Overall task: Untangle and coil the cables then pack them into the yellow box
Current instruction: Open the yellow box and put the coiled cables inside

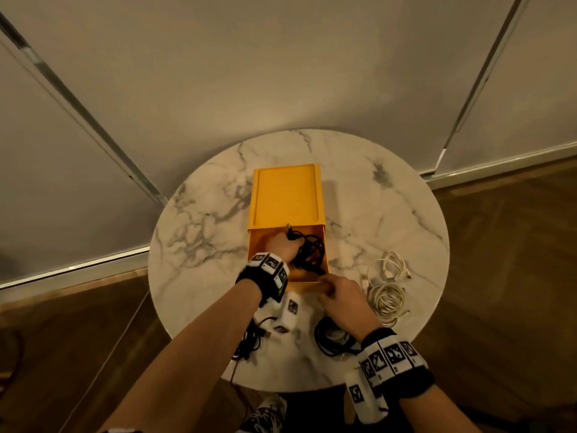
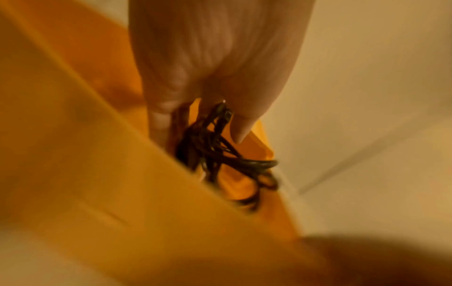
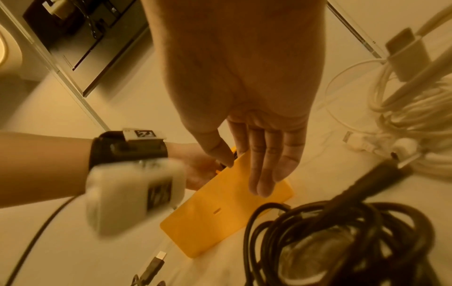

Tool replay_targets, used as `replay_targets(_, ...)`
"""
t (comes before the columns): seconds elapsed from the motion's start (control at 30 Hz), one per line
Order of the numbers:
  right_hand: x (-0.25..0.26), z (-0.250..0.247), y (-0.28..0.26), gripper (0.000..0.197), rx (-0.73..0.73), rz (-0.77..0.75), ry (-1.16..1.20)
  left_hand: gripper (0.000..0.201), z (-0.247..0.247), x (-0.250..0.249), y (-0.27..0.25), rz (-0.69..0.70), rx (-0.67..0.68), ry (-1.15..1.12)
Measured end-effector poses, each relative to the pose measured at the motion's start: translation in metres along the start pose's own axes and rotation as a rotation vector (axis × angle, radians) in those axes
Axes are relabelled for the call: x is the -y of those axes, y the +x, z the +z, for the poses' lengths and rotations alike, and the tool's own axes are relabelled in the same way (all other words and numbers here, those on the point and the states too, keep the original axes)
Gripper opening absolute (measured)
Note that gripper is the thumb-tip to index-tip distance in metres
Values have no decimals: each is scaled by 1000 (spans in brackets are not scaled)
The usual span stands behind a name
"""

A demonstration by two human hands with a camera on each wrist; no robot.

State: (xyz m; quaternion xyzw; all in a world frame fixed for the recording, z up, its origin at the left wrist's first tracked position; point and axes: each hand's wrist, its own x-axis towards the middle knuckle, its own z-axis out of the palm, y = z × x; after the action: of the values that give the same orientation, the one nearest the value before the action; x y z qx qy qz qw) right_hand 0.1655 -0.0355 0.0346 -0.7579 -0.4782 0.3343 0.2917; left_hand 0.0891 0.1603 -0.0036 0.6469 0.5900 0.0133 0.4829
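Note:
The yellow box (image 1: 285, 195) lies mid-table with its lid slid back, its open end toward me. My left hand (image 1: 281, 245) is down inside that opening and grips a bundle of black cable (image 1: 309, 251); in the left wrist view the thumb and fingers (image 2: 159, 120) close round the black cable (image 2: 220, 154) behind the box wall (image 2: 97, 174). My right hand (image 1: 337, 292) holds the box's near wall (image 3: 220, 212), fingers (image 3: 264, 174) flat on the outside and the thumb over the rim.
Two white cable coils (image 1: 387, 298) lie right of the box on the round marble table (image 1: 203, 229). A black coil (image 1: 334, 339) sits under my right wrist. Another black cable with a USB plug (image 3: 156, 261) trails off the near-left edge.

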Motion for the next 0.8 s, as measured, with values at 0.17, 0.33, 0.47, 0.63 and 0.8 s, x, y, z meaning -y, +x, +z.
replay_targets(0.17, 2, 1, 0, 33, -25, 29, 53, 57, -16, 2, -29, 83, 2, 373)
replay_targets(0.33, 2, 4, 1, 29, -21, 32, 48, 103, -8, -12, -46, 80, 62, 480)
replay_targets(0.47, 5, 5, 0, 27, -14, 26, -15, 90, 12, -25, -33, 29, 59, 640)
replay_targets(0.63, 6, 9, 0, 35, -7, 38, -61, 59, 20, -29, -18, 7, 7, 693)
replay_targets(0.8, 2, 13, 3, 35, -9, 67, -81, 61, 25, -35, -6, 41, -16, 771)
